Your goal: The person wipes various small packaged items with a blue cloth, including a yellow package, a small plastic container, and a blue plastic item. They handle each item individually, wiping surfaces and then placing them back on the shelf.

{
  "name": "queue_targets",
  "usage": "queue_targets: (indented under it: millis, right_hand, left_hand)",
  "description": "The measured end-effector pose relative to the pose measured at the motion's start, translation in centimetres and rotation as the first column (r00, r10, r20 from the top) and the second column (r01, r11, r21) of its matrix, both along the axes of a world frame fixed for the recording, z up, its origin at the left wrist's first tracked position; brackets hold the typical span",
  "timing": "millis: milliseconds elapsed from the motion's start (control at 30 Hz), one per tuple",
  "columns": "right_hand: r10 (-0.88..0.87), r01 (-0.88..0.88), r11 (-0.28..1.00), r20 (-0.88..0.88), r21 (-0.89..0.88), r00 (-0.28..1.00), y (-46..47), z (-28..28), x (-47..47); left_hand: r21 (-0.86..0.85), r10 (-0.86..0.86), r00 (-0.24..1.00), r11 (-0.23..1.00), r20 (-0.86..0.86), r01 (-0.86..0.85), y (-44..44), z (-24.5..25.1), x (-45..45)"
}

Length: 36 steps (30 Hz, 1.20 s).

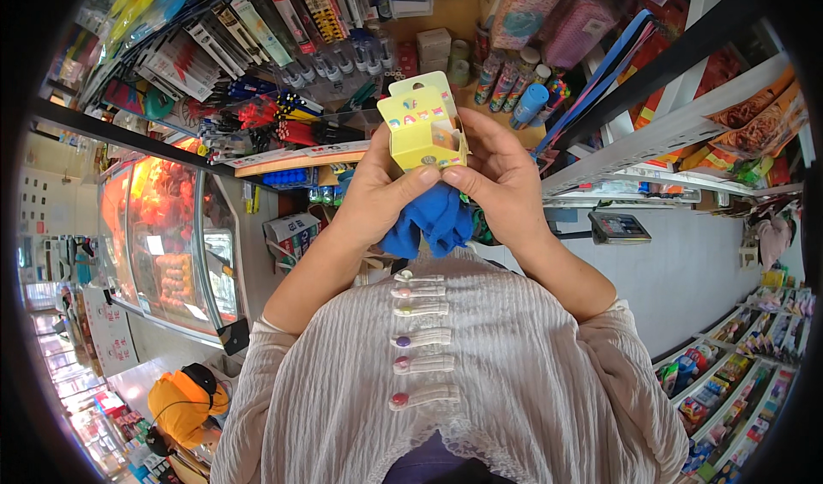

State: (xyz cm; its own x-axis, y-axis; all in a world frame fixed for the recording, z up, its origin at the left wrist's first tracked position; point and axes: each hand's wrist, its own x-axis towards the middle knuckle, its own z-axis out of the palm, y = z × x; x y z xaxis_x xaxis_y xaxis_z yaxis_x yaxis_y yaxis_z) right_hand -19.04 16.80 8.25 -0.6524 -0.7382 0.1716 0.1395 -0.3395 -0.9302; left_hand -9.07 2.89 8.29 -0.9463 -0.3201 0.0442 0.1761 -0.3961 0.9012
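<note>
A small yellow cardboard box point(418, 144) with printed coloured figures is held up between both hands. Its flap stands raised at the far side. My left hand point(386, 178) grips the box's left side, thumb at the near lower edge. At the right side, my right hand point(498, 169) has its thumb on the near edge and its fingers around the side and behind. A blue cloth point(434, 220) hangs just below the box, near both thumbs; what holds it is hidden. What lies inside the box cannot be made out.
Ahead, a shelf point(334, 153) bears pens and packaged stationery. Spray cans point(530, 101) and small boxes point(434, 45) stand beyond the hands. A metal rack point(611, 153) runs along the right. A glass display case point(167, 239) stands left, with a person in orange point(183, 407) below it.
</note>
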Motion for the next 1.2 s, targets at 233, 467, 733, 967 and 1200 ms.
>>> queue_targets:
  millis: [233, 467, 733, 967, 1200]
  right_hand:
    - [0.013, -0.013, 1.000, 0.023, 0.006, 1.000, 0.1, -0.2, 0.0]
    - [0.053, -0.052, 0.998, 0.052, -0.026, 0.997, 0.2, -1.1, 0.1]
    - [0.070, -0.062, 0.994, 0.088, -0.092, 0.994, -0.6, -1.7, -1.1]
    - [-0.087, 0.115, 0.965, 0.123, -0.236, 0.989, -2.1, 0.7, -6.3]
    - [-0.093, 0.104, 0.967, 0.061, -0.233, 0.994, -4.0, 1.8, -9.4]
  left_hand:
    - [-0.045, 0.026, 0.993, 0.999, -0.118, -0.032, -0.3, 0.2, -0.3]
    - [-0.079, 0.066, 0.996, 0.994, -0.053, -0.070, 0.0, -0.2, -0.2]
    - [-0.257, 0.073, 0.994, 0.962, -0.087, -0.093, -0.4, -1.6, -0.3]
    - [-0.268, 0.180, 0.983, 0.950, 0.043, -0.162, -2.0, -4.4, 1.7]
    - [-0.386, 0.342, 0.921, 0.888, 0.187, -0.252, -3.2, -8.1, 5.7]
